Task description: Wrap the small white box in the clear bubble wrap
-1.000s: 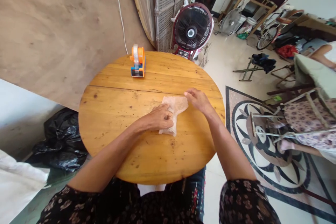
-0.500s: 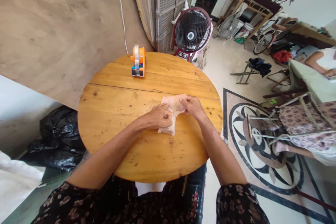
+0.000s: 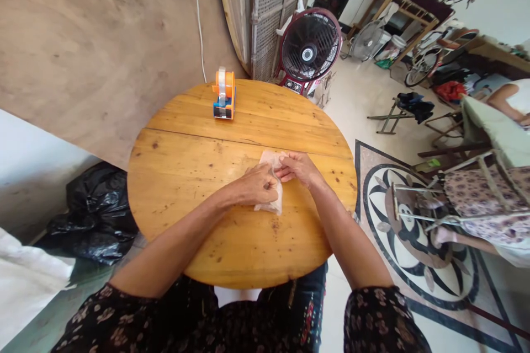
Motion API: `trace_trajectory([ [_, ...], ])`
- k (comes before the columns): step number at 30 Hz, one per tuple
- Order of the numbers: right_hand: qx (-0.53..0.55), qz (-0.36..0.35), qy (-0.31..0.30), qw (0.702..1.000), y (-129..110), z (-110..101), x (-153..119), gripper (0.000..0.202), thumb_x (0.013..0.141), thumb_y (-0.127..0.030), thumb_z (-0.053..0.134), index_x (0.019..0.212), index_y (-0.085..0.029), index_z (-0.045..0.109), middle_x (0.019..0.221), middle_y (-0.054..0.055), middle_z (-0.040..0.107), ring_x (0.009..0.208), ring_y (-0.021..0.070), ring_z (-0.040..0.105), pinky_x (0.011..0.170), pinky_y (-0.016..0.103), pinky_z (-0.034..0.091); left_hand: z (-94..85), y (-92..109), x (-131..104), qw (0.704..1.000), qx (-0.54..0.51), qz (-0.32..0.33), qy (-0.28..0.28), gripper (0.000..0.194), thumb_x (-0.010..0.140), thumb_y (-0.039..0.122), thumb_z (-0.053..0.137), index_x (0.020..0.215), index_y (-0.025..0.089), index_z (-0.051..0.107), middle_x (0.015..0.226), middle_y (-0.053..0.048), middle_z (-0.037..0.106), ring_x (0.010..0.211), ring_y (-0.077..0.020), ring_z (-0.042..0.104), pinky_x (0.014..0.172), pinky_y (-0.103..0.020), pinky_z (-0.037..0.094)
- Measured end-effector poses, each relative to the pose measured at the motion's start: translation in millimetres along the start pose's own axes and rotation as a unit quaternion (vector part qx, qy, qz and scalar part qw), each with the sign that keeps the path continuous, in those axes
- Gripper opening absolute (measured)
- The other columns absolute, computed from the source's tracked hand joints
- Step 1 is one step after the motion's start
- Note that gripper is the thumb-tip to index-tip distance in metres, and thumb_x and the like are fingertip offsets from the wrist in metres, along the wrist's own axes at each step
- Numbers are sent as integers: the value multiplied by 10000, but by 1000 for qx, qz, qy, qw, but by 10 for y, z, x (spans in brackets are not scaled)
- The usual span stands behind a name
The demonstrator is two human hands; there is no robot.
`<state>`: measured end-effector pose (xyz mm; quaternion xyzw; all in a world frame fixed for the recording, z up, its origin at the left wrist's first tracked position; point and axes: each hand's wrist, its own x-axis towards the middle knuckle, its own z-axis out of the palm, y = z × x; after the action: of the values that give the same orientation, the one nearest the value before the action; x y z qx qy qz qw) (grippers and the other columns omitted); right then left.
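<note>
A small pinkish, translucent piece of wrapping (image 3: 273,205) lies on the round wooden table (image 3: 182,171), right of its middle; it looks like bubble wrap, and whether something is inside cannot be made out. My left hand (image 3: 257,185) rests on it from the left, fingers curled, pressing it down. At its upper right side, my right hand (image 3: 300,168) has the wrap's edge between thumb and fingers, folded in toward the left hand. An orange and blue tape dispenser (image 3: 224,94) with a roll of clear tape stands near the far edge.
Beyond the table is a dark red fan (image 3: 308,49). A plywood sheet (image 3: 103,44) leans at the left, above a black plastic bag (image 3: 97,204). A folding stool (image 3: 389,118) stands on the right floor, and another person (image 3: 507,99) sits at the far right.
My right hand has moved left, bringing the wrap's right side over toward my left hand. The left hand stays pressed on the wrap. The whole view has shifted slightly.
</note>
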<state>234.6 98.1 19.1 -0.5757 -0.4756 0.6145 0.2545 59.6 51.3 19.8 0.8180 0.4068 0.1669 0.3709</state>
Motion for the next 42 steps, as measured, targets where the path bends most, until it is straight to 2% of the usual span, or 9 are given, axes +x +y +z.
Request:
trace_trajectory([
  [7, -72, -16, -14, 997, -27, 24, -20, 299, 885, -389, 574, 730, -140, 631, 757, 81, 718, 565, 117, 653, 443, 181, 512, -33, 63, -24, 999, -32, -10, -5, 141, 637, 194, 478, 501, 164, 459, 742, -18, 476, 775, -173, 487, 742, -297, 434],
  [14, -90, -4, -54, 994, -49, 36, -26, 95, 806, -157, 567, 835, -159, 657, 775, 29, 706, 569, 98, 636, 471, 180, 515, -34, 115, -71, 998, -40, -38, 8, 171, 645, 172, 466, 486, 167, 402, 742, -19, 443, 737, -157, 462, 636, -269, 401],
  [22, -174, -46, -50, 982, 33, 85, 79, 85, 763, -175, 600, 820, -187, 661, 567, -34, 610, 481, 106, 579, 445, 201, 477, 38, 36, -68, 999, -27, -28, 23, 176, 676, 196, 479, 513, 165, 419, 782, -20, 446, 757, -166, 473, 689, -303, 408],
  [26, -274, -96, -21, 957, 28, 130, 79, 87, 770, -201, 590, 773, -188, 676, 526, -38, 582, 448, 102, 544, 475, 210, 422, 78, 11, -70, 999, -17, -23, 40, 165, 676, 219, 500, 537, 164, 431, 854, -35, 457, 778, -172, 486, 692, -315, 416],
  [31, -439, -169, 44, 881, 16, 176, 90, 102, 750, -206, 601, 771, -205, 702, 604, -10, 626, 555, 121, 540, 557, 231, 344, 92, 53, -86, 998, -12, -19, 57, 184, 678, 181, 488, 529, 171, 380, 908, -70, 506, 863, -207, 533, 739, -341, 459],
  [34, -485, -185, 52, 853, 12, 187, 94, 122, 756, -246, 601, 813, -208, 703, 669, 6, 655, 609, 136, 541, 565, 239, 309, 108, 67, -100, 997, -20, -4, 68, 171, 667, 150, 504, 538, 172, 394, 1075, -111, 541, 1096, -275, 508, 899, -395, 459],
  [37, -493, -179, 52, 849, -11, 198, 66, 137, 751, -235, 588, 836, -205, 691, 681, 6, 659, 601, 132, 529, 554, 238, 295, 137, 48, -100, 996, 5, 14, 86, 166, 649, 130, 516, 541, 176, 399, 1180, -121, 537, 1290, -325, 370, 1077, -478, 330],
  [39, -484, -172, 49, 857, -29, 200, 41, 124, 745, -224, 587, 825, -199, 678, 663, -3, 651, 578, 121, 524, 549, 230, 306, 153, 22, -90, 996, 18, 25, 85, 175, 657, 135, 504, 539, 185, 386, 1070, -105, 578, 1282, -315, 382, 1105, -490, 298],
  [42, -451, -164, 21, 877, -35, 174, 24, 111, 749, -213, 587, 831, -189, 658, 628, -22, 636, 545, 105, 534, 546, 210, 343, 158, -15, -66, 997, 17, 30, 66, 181, 677, 169, 485, 540, 199, 371, 772, -47, 565, 1125, -277, 501, 1080, -470, 343],
])
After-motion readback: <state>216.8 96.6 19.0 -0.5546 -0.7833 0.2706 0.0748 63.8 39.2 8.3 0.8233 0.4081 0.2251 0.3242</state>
